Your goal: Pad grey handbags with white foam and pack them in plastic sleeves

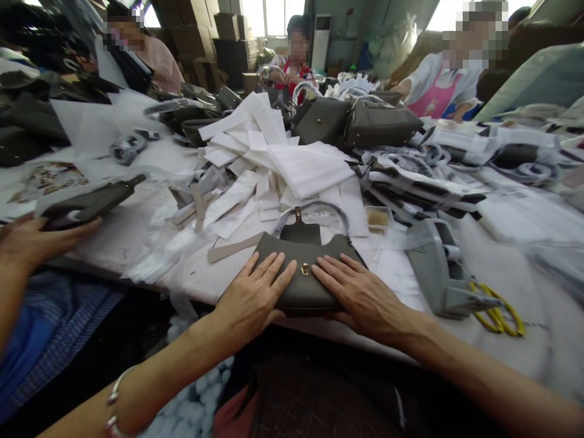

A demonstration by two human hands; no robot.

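A small grey-green handbag [305,267] with a gold clasp lies flat at the near edge of the white table [137,237]. My left hand [253,296] rests palm down on the bag's left half, fingers stretched out. My right hand [357,291] lies flat on its right half, fingers spread toward the clasp. The bag's wrapped handle [319,210] arches behind it. Neither hand grips anything.
A heap of white foam sheets [292,161] covers the table's middle. Yellow-handled scissors [497,307] lie at the right beside a grey bag part [433,267]. A co-worker's hand [31,240] at the left holds a dark bag [91,204]. More bags [378,121] and people sit behind.
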